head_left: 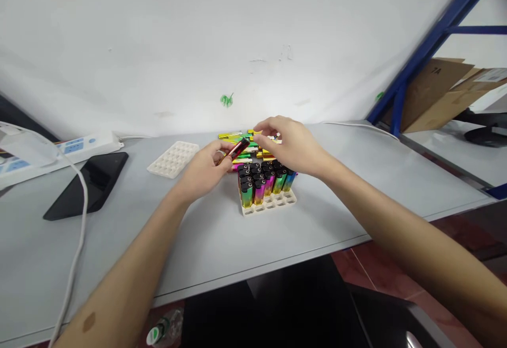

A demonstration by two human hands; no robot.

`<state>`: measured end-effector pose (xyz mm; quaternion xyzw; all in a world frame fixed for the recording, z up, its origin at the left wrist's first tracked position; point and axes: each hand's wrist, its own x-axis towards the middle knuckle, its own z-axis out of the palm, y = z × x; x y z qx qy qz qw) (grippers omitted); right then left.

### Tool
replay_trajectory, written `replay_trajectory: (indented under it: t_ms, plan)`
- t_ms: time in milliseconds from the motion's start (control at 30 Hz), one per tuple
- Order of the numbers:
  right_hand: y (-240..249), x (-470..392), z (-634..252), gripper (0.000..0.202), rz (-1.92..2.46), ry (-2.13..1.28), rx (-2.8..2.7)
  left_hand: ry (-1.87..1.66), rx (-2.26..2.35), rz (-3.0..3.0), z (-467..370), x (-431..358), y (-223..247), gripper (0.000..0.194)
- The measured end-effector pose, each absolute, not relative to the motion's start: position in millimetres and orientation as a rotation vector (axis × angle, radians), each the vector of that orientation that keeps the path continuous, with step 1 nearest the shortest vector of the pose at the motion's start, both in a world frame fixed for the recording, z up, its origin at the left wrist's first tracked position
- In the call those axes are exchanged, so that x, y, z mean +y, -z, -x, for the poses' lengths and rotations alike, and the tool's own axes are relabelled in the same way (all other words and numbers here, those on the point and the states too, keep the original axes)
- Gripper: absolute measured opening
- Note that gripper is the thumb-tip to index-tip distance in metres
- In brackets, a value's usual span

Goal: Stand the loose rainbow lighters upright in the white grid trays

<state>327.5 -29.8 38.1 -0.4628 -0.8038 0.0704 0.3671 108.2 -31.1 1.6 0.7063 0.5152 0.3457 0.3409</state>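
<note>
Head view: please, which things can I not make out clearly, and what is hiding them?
All in the head view:
Red lighter: partly covered by the left hand.
Colourful pile: partly behind the right hand and the standing lighters; count unclear.
Tray under those lighters: back wells hidden by them.
Cardboard box: cut off by the right edge; its label is too small to read.

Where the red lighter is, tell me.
In the head view, just left of centre, the red lighter is in the left hand, near the right hand.
</note>
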Motion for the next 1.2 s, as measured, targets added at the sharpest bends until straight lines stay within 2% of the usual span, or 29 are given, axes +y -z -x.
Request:
replay_trajectory:
  t_ms: [167, 300, 400, 500, 667, 800, 900, 1033, 1200]
  plan:
    - [-33.9, -5.4, -321.4, 0.020, 1.049, -0.767, -2.066, -0.962, 1.245, -1.803, -109.5, -34.0, -3.6, 0.037]
    - [-29.0, -1.7, -324.3, 0.020, 0.897, -1.054, -1.702, -1.034, 1.254, -1.957, -105.5, -26.7, 4.5, 0.042]
    - [-26.7, 2.6, -340.4, 0.024, 0.834, -1.079, -1.407, -0.943, 1.464, -2.276, -101.1, -18.6, 13.7, 0.036]
    - [-21.1, 7.9, -369.0, 0.031, 0.894, -1.019, -1.242, -0.637, 1.536, -2.552, -98.8, -13.4, 21.3, 0.030]
    - [2.8, 7.5, -411.2, 0.041, 1.173, -0.920, -1.286, -0.415, 1.525, -2.672, -99.8, -10.4, 27.1, 0.025]
    - [20.3, 4.5, -418.1, 0.033, 1.413, -0.678, -1.383, -0.390, 1.553, -2.641, -99.7, -10.0, 28.0, 0.028]
    - [24.9, 3.3, -415.0, 0.026, 1.382, -0.585, -1.535, -0.396, 1.529, -2.583, -97.9, -10.4, 27.7, 0.029]
    - [22.3, -1.9, -408.2, 0.031, 1.216, -0.808, -1.542, -0.430, 1.505, -2.532, -96.4, -11.3, 26.4, 0.024]
    - [17.5, -8.0, -399.1, 0.048, 1.058, -1.227, -1.169, -0.426, 1.617, -2.456, -100.5, -14.1, 21.3, 0.021]
